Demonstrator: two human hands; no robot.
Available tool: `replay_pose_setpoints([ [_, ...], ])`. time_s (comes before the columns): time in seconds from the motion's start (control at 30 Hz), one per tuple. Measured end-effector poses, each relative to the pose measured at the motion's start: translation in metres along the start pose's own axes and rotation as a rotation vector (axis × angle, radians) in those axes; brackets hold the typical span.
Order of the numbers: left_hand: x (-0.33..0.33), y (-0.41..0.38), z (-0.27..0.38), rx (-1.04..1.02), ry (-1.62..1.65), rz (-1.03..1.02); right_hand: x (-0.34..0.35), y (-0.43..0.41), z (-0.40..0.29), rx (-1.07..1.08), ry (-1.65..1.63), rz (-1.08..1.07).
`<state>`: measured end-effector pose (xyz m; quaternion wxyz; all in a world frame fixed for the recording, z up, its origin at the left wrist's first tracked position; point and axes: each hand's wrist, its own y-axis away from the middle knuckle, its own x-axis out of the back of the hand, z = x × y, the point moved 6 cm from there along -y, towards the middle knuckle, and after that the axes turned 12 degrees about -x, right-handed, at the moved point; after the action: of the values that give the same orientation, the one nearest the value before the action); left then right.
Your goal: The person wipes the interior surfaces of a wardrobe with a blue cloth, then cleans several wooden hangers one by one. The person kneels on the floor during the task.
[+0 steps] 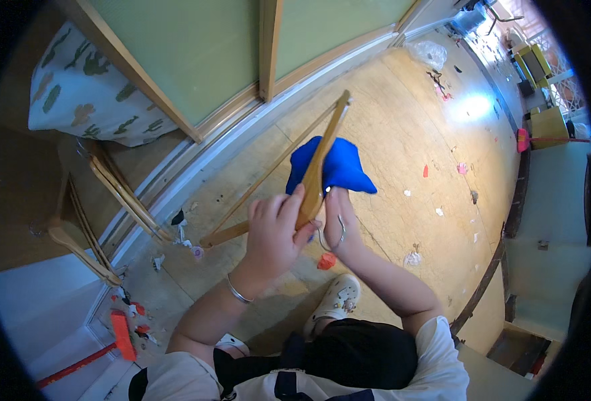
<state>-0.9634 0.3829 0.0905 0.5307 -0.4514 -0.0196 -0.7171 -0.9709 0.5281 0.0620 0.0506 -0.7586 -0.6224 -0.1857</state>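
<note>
My left hand point(274, 233) grips a wooden clothes hanger point(320, 165) near its middle, tilted above the floor. The hanger's long bar runs to the left of its curved arms. Just right of the hanger is my right hand point(340, 218), its fingertips hidden by a blue cloth point(349, 163) that it holds behind the hanger's upper arm. The metal hook point(342, 228) curves across my right palm and wrist. More wooden hangers point(125, 195) lean at the sliding-door track on the left, and another wooden hanger point(80, 250) is beside them.
Green sliding door panels point(215, 55) stand ahead, with a cactus-print fabric point(85, 95) hanging inside. Scraps and a crumpled orange piece point(326, 260) litter the tan floor point(390, 225). A red broom point(122, 333) is at lower left, and a clear plastic bag point(428, 54) lies far off.
</note>
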Motion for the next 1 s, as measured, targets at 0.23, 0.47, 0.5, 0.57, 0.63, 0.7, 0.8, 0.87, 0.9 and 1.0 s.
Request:
replay_pose_setpoints([
  [0.23,0.011,0.001,0.003,-0.089,0.269,0.150,0.006,0.017,-0.021,0.670,0.262,-0.135],
  [0.47,-0.012,0.023,-0.022,0.443,0.643,0.221,0.012,-0.027,-0.010,0.616,0.335,-0.008],
  [0.5,-0.023,0.029,-0.028,0.592,0.768,0.221,0.007,-0.021,-0.006,0.588,0.298,-0.009],
  [0.57,-0.020,0.022,-0.025,0.435,0.640,0.219,-0.006,-0.004,-0.012,0.547,0.221,-0.047],
  [0.63,-0.019,0.016,-0.018,0.368,0.582,0.301,-0.014,0.006,-0.029,0.536,0.168,-0.098],
  [0.7,-0.018,0.014,-0.017,0.391,0.562,0.331,-0.017,0.008,-0.041,0.581,0.125,-0.144],
  [0.8,-0.011,0.019,-0.023,0.440,0.701,0.402,-0.017,-0.005,-0.043,0.706,0.166,-0.192],
  [0.87,-0.005,0.018,-0.026,0.478,0.806,0.418,-0.004,-0.026,-0.034,0.790,0.370,-0.129],
  [0.9,-0.002,0.018,-0.028,0.511,0.843,0.412,0.005,-0.036,-0.026,0.805,0.485,-0.023],
  [1.0,-0.008,0.017,-0.032,0.589,0.809,0.407,0.029,-0.059,-0.011,0.773,0.743,0.205],
])
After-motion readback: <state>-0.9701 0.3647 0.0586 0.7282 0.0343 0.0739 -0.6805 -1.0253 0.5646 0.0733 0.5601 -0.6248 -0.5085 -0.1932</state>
